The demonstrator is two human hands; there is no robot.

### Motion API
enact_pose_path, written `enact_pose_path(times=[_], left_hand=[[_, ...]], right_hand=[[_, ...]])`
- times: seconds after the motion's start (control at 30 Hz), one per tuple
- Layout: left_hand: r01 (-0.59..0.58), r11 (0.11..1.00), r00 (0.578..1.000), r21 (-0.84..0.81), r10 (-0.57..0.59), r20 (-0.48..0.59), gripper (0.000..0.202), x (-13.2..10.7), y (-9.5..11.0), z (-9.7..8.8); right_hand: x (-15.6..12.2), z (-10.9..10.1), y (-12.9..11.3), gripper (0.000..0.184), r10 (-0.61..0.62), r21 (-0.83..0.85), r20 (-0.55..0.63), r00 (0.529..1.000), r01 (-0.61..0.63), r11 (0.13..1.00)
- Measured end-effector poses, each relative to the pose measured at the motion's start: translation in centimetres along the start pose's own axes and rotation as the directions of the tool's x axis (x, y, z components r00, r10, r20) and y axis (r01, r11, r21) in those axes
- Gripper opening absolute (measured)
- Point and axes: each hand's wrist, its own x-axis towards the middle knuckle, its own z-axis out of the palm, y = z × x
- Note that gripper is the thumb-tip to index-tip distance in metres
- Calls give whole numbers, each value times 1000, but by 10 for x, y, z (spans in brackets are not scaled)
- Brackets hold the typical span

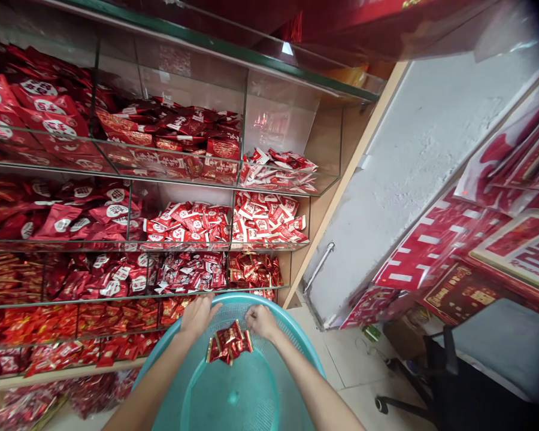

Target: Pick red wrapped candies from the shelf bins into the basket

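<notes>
A large turquoise plastic basket [299, 332] with a mesh wall is in front of me, below the shelves. Several red and gold wrapped candies [229, 344] lie in a small pile on its bottom, toward the far side. My left hand [198, 316] is over the far left part of the rim, its thumb apart from the fingers and nothing visible in it. Inside the far right wall, my right hand [261, 322] has curled fingers, just right of the pile. Whether anything is between those fingers is hidden.
Glass-divided shelves [184, 244] hold many red candy packets. A compartment of red and gold candies [255, 270] lies just beyond the basket. At right are a grey wall [399, 167], red packaging [413, 263] and a black office chair [480, 377]. Plastic-bagged goods [90, 395] sit low left.
</notes>
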Motion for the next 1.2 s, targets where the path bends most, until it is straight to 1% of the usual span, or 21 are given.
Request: enact_pose_path(times=[0.17, 0.3, 0.37, 0.43, 0.53, 0.6, 0.67, 0.73, 0.77, 0.9, 1.03, 1.13, 1.2], left_hand=[[-16, 1000, 1000, -9, 15, -21, 34, 1, -1, 1], [-22, 1000, 1000, 8, 23, -16, 36, 2, -1, 0], [-16, 1000, 1000, 18, 16, -5, 38, 3, -1, 0], [2, 1000, 1000, 25, -3, 10, 39, 4, 0, 0], [30, 999, 999, 42, -31, 18, 39, 6, 1, 1], [36, 998, 999, 52, -37, 15, 38, 7, 3, 1], [38, 997, 999, 61, -39, 16, 37, 7, 4, 1], [41, 997, 999, 67, -42, 23, 36, 7, 4, 0], [42, 997, 999, 69, -44, 28, 36, 6, 5, -1], [51, 997, 998, 63, -53, 39, 37, 5, 5, -3], [52, 997, 998, 50, -53, 25, 36, 5, 4, -1], [49, 997, 999, 58, -50, 15, 36, 6, 3, 0], [48, 997, 999, 66, -49, 16, 37, 6, 3, 1]], right_hand=[[1, -1, 0, 16, -21, -9, -10, 1000, 21, 1000], [2, -2, -3, 17, -26, -4, -21, 999, 26, 1000], [2, -4, -8, 17, -24, 5, -47, 999, 24, 1000], [3, -8, -15, 18, -41, 31, -94, 995, 44, 999], [4, -18, -30, 25, -107, 48, -221, 969, 121, 992], [6, -27, -41, 31, -144, 0, -311, 939, 152, 988], [9, -36, -49, 38, -166, -80, -357, 919, 147, 986], [13, -43, -55, 43, -182, -164, -362, 914, 130, 978], [16, -46, -58, 41, -192, -202, -359, 913, 124, 971], [28, -53, -63, 16, -238, -326, -366, 900, 116, 938], [37, -51, -68, 16, -234, -386, -311, 921, 103, 917], [41, -49, -74, 14, -236, -420, -253, 938, 113, 900], [42, -47, -78, 16, -242, -438, -228, 943, 122, 891]])
